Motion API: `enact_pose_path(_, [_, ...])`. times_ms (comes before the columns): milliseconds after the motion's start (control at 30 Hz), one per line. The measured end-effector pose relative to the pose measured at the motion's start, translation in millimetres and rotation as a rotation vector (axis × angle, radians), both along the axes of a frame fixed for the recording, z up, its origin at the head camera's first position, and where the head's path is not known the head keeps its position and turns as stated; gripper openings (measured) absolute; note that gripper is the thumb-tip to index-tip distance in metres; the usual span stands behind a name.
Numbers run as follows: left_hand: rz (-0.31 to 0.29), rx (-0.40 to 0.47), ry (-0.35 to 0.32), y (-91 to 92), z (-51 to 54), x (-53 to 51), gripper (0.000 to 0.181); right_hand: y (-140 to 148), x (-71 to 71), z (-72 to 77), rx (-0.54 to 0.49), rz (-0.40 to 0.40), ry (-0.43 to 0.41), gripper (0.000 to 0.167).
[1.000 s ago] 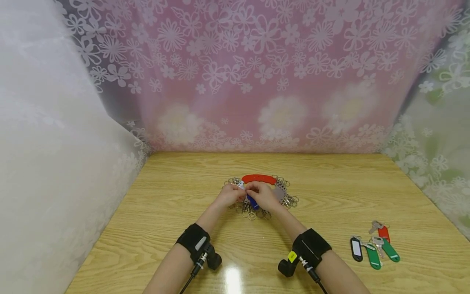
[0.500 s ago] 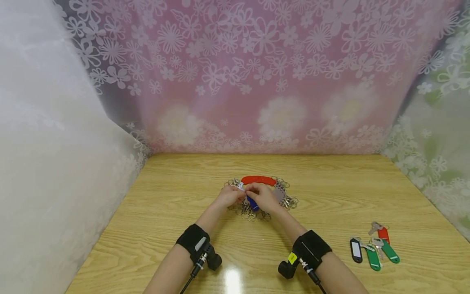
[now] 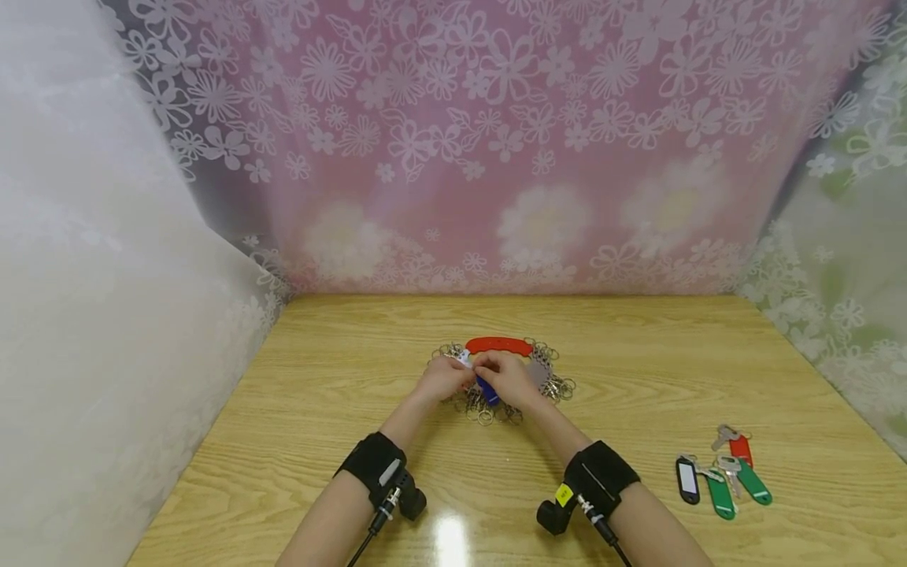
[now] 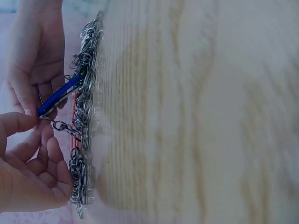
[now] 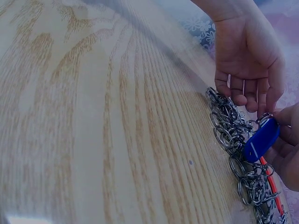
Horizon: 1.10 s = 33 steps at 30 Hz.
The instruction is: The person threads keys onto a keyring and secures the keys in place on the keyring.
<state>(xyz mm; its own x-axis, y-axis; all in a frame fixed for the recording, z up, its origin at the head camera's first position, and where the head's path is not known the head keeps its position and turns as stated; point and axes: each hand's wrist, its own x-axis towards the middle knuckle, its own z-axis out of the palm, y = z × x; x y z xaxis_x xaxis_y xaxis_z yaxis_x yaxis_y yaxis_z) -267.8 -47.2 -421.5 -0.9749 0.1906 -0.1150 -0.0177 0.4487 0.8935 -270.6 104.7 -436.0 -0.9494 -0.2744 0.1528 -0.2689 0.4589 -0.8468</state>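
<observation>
Blue key tag: I have the blue key tag [image 3: 487,391] between the two hands, tilted, one end up at the fingertips and the other down by the rings; half a second on, it hangs in practically the same spot.
Left hand: the left hand [image 3: 444,379] pinches a small ring [image 4: 46,117] between thumb and forefinger, right by the tag's upper end — the remaining fingers are loosely curled.
Right hand: the right hand [image 3: 510,381] grips the upper end of the blue tag with thumb and fingertip, almost touching the left hand's fingers; I see no clear shift in its hold.
Clip: a metal clip [image 4: 60,125] runs from the pinched ring toward the pile.
Rings: metal rings [image 3: 485,418] crowd round the holder's edge under both hands, lying as they did.
Red handle: the red handle [image 3: 499,345] lies along the far side of the rings, just beyond the fingers, unmoved.
Loose group: on the table [image 3: 340,339], well to the right, a red tag [image 3: 740,450], a black tag [image 3: 687,481] and two green tags [image 3: 721,496] lie with their keys [image 3: 725,436] — unchanged.
White piece: a white piece [image 3: 464,357] shows beside the left fingers; I can't tell what it is.
</observation>
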Motion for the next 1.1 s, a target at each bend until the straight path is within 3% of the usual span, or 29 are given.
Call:
enact_pose_path(100, [-0.047,-0.052,0.084,0.6,1.5,1.3,0.015,-0.3,-1.1,2.1,-0.003,-0.015,-0.025,0.008])
enact_pose_path(267, [-0.082,-0.044,0.136,0.9,1.6,2.6,0.015,0.4,-3.0,3.7,0.001,-0.038,-0.057,0.008])
enact_pose_path(633, [-0.042,0.021,0.099,1.5,1.3,3.6,0.017,-2.3,-2.0,8.7,-0.092,-0.11,-0.159,0.013])
enact_pose_path(1100, [0.0,-0.009,0.083,4.3,-1.0,4.9,0.015,-1.8,3.9,4.3,-0.063,-0.094,-0.081,0.011])
